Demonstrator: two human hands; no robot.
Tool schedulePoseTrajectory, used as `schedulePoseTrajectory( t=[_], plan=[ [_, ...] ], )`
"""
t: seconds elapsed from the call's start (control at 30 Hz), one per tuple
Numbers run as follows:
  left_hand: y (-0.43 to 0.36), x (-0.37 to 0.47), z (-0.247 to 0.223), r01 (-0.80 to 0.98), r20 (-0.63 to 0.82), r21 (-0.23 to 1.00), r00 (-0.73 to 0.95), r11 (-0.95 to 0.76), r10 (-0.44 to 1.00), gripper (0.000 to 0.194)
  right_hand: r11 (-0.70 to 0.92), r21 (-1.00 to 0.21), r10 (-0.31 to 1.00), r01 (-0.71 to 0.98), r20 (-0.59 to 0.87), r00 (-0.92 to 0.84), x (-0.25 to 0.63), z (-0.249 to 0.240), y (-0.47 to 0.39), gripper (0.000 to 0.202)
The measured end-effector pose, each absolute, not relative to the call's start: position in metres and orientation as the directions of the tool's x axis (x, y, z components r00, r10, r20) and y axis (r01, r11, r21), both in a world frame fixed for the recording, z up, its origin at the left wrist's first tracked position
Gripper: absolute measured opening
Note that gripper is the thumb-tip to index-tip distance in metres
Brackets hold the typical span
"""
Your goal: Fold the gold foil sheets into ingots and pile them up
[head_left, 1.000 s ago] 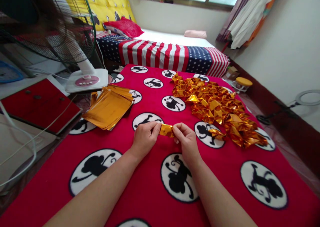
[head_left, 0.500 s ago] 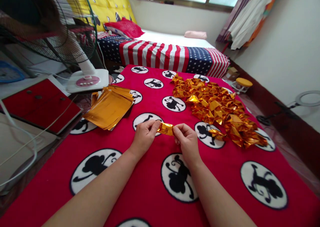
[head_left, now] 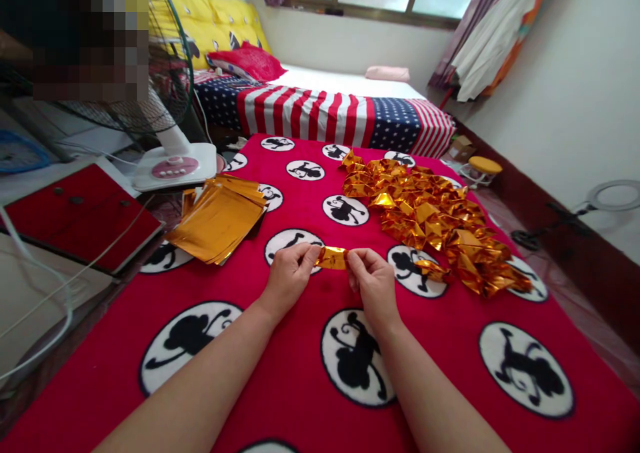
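A small folded strip of shiny gold foil paper is stretched between my two hands above the red patterned cloth. My left hand pinches its left end between thumb and fingers. At the right end, my right hand grips it the same way. To the left lies a stack of flat gold foil sheets. A large heap of folded gold foil pieces spreads over the right side of the cloth, with one piece near its front edge, beyond my right hand.
A fan stands at the left beside a red panel with loose cables. Behind the cloth is a bed with a striped and starred cover. A yellow stool stands at the right.
The whole view has shifted very slightly. Both hands keep hold of the foil strip, and its shape looks nearly the same.
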State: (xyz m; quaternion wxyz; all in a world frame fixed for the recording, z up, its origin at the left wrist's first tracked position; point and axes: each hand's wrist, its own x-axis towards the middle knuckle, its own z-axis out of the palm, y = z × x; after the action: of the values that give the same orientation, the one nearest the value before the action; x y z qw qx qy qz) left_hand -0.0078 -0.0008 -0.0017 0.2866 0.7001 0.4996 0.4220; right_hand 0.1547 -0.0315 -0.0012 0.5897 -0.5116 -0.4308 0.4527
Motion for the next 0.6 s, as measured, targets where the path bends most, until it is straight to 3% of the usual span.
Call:
schedulePoseTrajectory(
  t=[0.13, 0.37, 0.6],
  plan=[
    [0.0032, -0.0088, -0.0048, 0.443, 0.294, 0.846, 0.077, -0.297, 0.953, 0.042, 0.055, -0.993, 0.967, -0.101, 0.028, 0.252, 0.1548, -0.0022, -0.0295, 0.03],
    [0.003, -0.007, -0.0016, 0.475, 0.288, 0.826, 0.108, -0.304, 0.952, 0.037, 0.07, -0.976, 0.968, -0.205, 0.017, 0.251, 0.155, -0.0026, -0.0274, 0.035],
    [0.003, -0.0069, -0.0042, 0.443, 0.299, 0.844, 0.078, -0.302, 0.951, 0.021, 0.073, -0.996, 0.932, 0.059, 0.089, 0.352, 0.1615, -0.0099, -0.0251, 0.029]
  ],
)
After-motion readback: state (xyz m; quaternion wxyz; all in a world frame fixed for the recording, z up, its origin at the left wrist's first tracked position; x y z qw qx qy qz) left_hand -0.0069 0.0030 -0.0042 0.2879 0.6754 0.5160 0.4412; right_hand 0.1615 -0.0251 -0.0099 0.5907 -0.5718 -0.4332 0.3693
